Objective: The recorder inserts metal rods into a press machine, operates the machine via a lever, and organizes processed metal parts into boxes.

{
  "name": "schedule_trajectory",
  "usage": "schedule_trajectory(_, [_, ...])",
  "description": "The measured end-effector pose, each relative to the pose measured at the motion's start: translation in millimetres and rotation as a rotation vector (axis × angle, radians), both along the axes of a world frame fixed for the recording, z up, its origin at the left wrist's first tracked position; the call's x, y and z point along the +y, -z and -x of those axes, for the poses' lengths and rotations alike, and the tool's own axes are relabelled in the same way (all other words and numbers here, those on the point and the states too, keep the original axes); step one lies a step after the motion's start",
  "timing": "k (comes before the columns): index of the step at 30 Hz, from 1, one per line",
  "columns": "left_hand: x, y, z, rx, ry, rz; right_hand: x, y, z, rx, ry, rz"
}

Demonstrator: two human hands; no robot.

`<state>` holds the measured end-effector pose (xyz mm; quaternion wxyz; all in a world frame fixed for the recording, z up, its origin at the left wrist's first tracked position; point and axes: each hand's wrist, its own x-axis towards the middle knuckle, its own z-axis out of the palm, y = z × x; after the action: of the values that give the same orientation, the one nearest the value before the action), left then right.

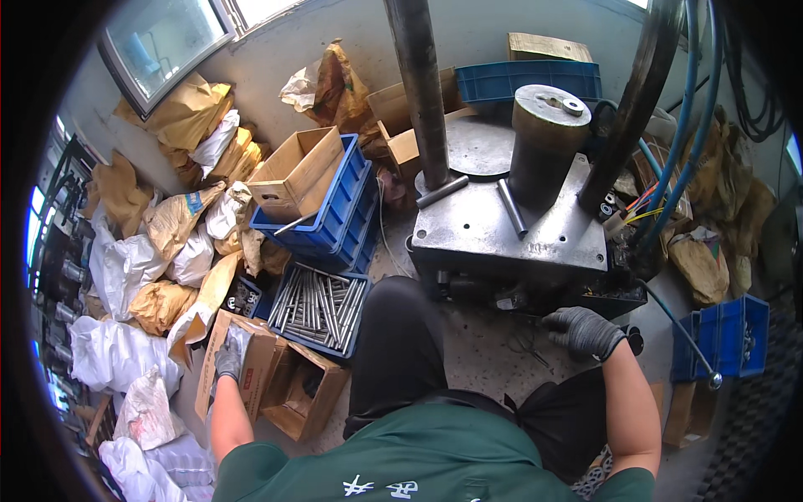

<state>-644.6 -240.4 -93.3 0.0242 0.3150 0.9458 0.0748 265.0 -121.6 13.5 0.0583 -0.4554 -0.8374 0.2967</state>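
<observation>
My left hand (227,361), in a grey glove, reaches into an open cardboard box (264,368) lined with clear plastic. The fingertips are partly lost against the lining, and whatever they touch inside is hidden. In front of the steel machine (502,234), beside its right front side, hovers my right hand (584,330), also gloved. Its fingers are loosely bent and a little apart, with nothing visible in them. Two short metal rods lie on the machine's top plate: one rod (442,192) by the left column, the other rod (512,207) against the thick cylinder (545,146). A small ring (573,107) rests on that cylinder.
A blue crate (355,335) full of metal rods stands left of my knee. Behind it are stacked blue crates (335,243) with a wooden box (297,171) on top. Sacks (125,268) pile at the far left. A lever with a ball end (715,381) juts out before a blue bin (736,335).
</observation>
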Motion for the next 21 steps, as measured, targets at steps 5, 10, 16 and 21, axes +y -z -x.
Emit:
schedule_trajectory(5, [-34, 2, -25, 0.168, 0.214, 0.109, 4, -14, 4, -0.039, -0.031, -0.004])
schedule_trajectory(10, [-31, -7, -53, 0.317, 0.298, -0.034, 7, -16, 15, 0.118, -0.034, -0.046])
schedule_trajectory(16, [27, -34, -94, 0.24, 0.648, -0.162, 3, -45, 40, 0.323, 0.053, 0.061])
schedule_trajectory(21, [66, -2, -143, 0.329, 0.548, 0.138, -1, -45, 39, 0.341, 0.102, 0.04])
